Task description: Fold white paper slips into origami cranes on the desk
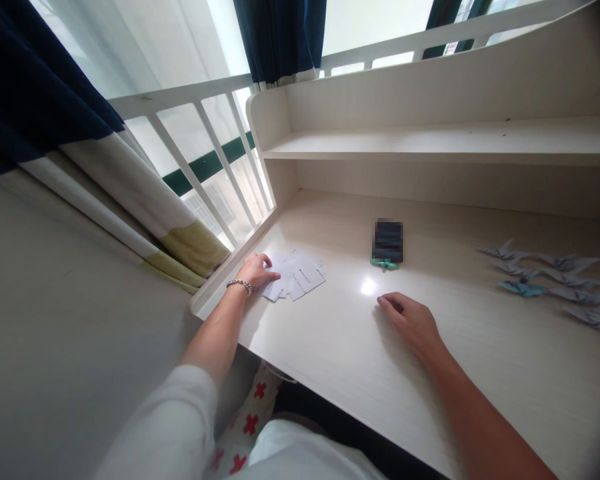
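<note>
Right hand (414, 325) rests on the counter (330, 340), grip open and empty, near a phone (387, 241). Left hand (257, 270), grip open, presses flat on loose paper sheets (303, 277) by the counter's left edge.

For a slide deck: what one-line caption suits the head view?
Left hand on white paper sheets, right hand flat on the desk, folded paper cranes to its right.

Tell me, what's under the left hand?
White papers, fanned out on the desk. The left hand rests on their left edge, hiding whatever lies beneath its fingers.
</note>
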Tool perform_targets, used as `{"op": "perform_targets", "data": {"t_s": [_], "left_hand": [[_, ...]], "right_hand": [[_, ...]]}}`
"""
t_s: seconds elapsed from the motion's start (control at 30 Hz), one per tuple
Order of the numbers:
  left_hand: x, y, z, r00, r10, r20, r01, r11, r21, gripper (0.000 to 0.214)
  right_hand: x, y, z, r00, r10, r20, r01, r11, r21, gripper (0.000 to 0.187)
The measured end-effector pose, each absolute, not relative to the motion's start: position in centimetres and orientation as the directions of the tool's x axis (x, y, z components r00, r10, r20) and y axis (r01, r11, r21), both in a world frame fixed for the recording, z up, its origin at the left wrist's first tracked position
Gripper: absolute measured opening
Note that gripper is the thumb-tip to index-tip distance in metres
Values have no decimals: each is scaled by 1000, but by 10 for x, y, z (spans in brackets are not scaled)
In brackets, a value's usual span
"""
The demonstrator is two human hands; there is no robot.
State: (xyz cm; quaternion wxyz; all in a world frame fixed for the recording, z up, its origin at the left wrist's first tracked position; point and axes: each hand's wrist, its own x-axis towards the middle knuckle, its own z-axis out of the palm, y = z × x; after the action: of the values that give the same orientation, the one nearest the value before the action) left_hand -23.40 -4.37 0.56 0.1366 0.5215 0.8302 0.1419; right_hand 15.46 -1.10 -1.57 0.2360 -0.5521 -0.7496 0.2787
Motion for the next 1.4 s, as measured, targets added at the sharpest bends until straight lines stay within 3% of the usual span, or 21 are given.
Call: {"op": "perform_targets", "data": {"t_s": [0.1,0.27,0.5,0.77,0.87,0.97,1.07,1.17,1.4], "left_hand": [[-235,-41,7,-436,896,-77,811,429,397,64],[-232,-42,7,-479,877,-30,782,442,438,60],[-224,-47,7,-519,845,129,754,382,534,23],[-210,-54,35,-513,849,130,676,306,670,29],[-184,-50,48,-411,910,61,461,150,874,31],[-145,-42,47,-277,961,-25,241,94,966,30],[-102,-30,31,-133,985,-112,112,127,986,30],[-66,-19,10,-81,989,-126,104,134,986,29],[-33,-12,-14,-19,988,-154,65,155,986,32]], "right_hand": [[155,-11,-16,-279,959,47,694,235,-680,31],[155,-10,-16,-284,958,40,696,234,-679,30],[156,-10,-17,-297,954,53,682,250,-687,32],[155,-11,-14,-303,952,53,658,249,-710,30],[151,-14,-11,-301,952,50,571,222,-791,30],[146,-17,-9,-322,946,-37,349,82,-933,38],[145,-16,-9,-350,932,-99,154,-47,-987,44],[151,-12,-14,-354,928,-115,28,-112,-993,41],[171,0,-24,-195,959,-207,19,-207,-978,32]]}}
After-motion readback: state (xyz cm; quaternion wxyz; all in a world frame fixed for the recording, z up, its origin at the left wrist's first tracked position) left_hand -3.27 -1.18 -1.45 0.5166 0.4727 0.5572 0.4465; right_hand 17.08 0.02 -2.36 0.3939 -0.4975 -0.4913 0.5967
